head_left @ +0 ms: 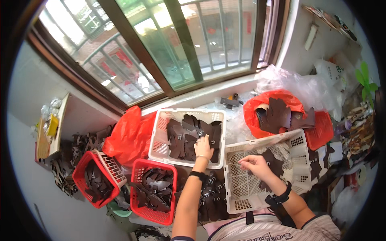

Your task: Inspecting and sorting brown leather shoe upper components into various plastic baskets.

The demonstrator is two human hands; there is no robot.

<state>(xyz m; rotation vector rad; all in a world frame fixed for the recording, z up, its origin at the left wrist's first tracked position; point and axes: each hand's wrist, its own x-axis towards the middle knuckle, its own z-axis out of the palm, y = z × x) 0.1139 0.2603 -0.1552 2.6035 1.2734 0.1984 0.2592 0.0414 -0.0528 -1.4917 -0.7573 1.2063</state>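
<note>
- The left hand (204, 148) is at dark pieces (181, 140) in a white basket (161, 124), grip unclear.
- The right hand (257, 166), fingers bent, is above another basket (241, 188), grip unclear.

"What colours are you picking up on your feed?"

"I'm seeing dark brown pieces (177, 140) filling a white basket (158, 149), and a larger off-white basket (236, 192) is showing a lattice pattern."

"Is anything reading brighter?"

"Yes, a tilted basket (77, 180), an upright basket (134, 203) and a plastic bag (130, 138) are all glowing red. Leaves (365, 76) are coming through vivid green, and I'm getting brown on the window frame (259, 36)."

"And on the person?"

"The shirt (273, 229) is showing thin stripes on pale cloth, and the left wristband (198, 175) and right wristband (286, 193) are appearing black."
</note>
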